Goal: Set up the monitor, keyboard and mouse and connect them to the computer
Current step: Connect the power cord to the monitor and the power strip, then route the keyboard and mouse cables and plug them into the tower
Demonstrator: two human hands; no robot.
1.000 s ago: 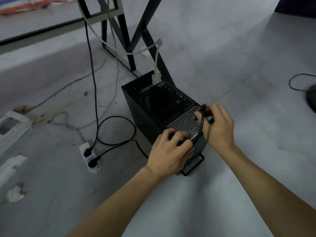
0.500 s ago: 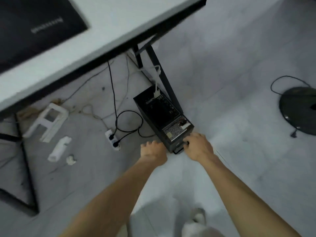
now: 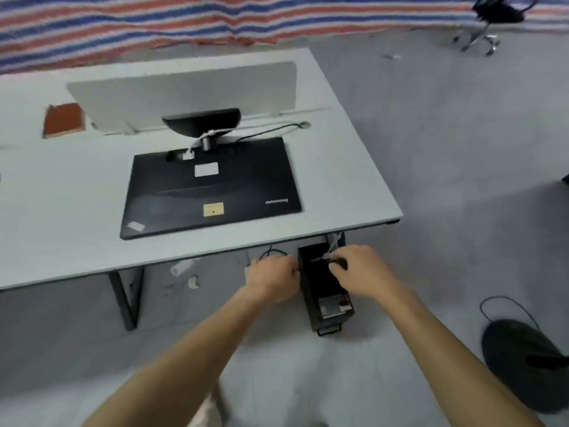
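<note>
The computer (image 3: 318,288) sat on the floor between the hands, the left hand (image 3: 272,280) curled against its side and the right hand (image 3: 360,272) bent over its rear panel; blur hid whether either gripped anything. Its metal case looked heavy and rigid, best taken by its edges, not by the white cable (image 3: 331,245) just beyond the right fingers

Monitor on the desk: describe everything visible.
The monitor is a flat black panel, plastic by its look, lying face down on the white desk, back up. Its dark stand foot rises at the far edge. The back bears a white label, a yellowish sticker and a logo. A white cable and a black cable leave it near the stand. Nothing else touches it.
</note>
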